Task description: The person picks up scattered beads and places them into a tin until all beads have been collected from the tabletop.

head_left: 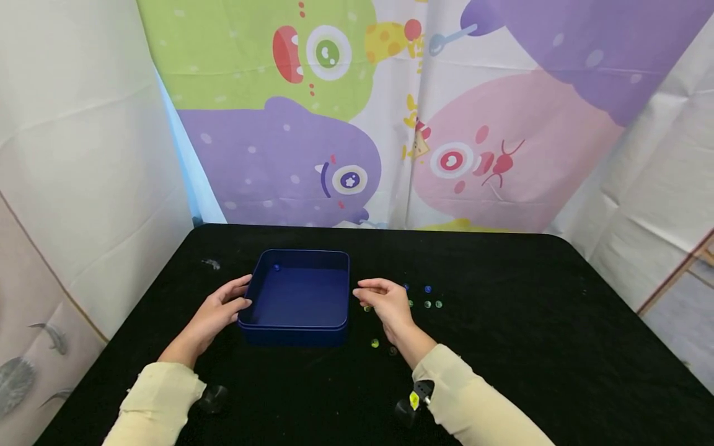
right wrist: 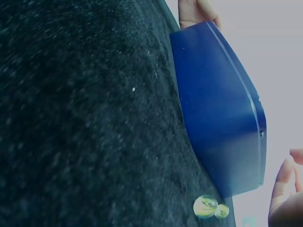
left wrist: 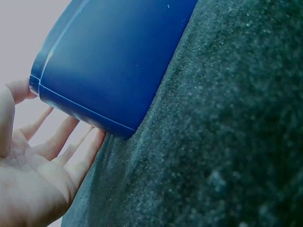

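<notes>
Sleeves (head_left: 158, 399); left hand (head_left: 214, 311) straight-fingered against blue box (head_left: 295, 336); right hand (head_left: 393, 308) half-curled alongside

The far curtain (head_left: 390, 118) looks softly, evenly bright; the 2 wrist views are hazy, bluish, their near black cloth (left wrist: 227, 142) blurred.

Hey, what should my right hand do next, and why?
Perhaps reach for the yellow-green marble near the box: your right hand appears to hold nothing, a blue marble already lies inside, and your left hand touches the box.
</notes>
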Motion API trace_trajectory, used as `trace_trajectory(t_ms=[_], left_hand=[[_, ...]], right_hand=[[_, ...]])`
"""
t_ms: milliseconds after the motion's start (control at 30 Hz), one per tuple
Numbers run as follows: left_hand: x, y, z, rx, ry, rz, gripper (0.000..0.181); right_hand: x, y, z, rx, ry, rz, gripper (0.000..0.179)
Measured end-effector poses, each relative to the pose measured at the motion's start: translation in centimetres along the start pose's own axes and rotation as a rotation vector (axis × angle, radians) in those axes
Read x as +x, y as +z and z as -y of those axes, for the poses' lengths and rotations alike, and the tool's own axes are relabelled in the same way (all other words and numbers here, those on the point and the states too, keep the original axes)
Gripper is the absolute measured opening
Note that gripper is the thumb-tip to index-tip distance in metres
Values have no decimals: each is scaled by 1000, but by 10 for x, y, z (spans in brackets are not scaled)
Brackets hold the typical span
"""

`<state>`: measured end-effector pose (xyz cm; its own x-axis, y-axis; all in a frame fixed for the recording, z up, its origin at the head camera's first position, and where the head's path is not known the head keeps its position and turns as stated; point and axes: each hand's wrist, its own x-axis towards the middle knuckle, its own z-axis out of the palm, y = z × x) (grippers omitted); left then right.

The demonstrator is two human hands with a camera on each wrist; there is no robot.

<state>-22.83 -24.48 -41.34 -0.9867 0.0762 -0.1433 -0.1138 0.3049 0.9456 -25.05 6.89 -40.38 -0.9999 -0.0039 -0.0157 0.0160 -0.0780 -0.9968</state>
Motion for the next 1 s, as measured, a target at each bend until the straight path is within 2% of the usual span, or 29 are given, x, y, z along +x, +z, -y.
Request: trace_trajectory(t_ms=[267,600,1000], left_hand=[[-1,-1,-1,2,-2,2,60],[2,2,0,18,-11,-1,59],[0,1,0,7,-8,-2,59]], right_hand=[[-1,-12,0,-41,18,-28,22],[-6,-41,1,-60,43,-70,18],[-7,-77,7,-82,78,-111,30]])
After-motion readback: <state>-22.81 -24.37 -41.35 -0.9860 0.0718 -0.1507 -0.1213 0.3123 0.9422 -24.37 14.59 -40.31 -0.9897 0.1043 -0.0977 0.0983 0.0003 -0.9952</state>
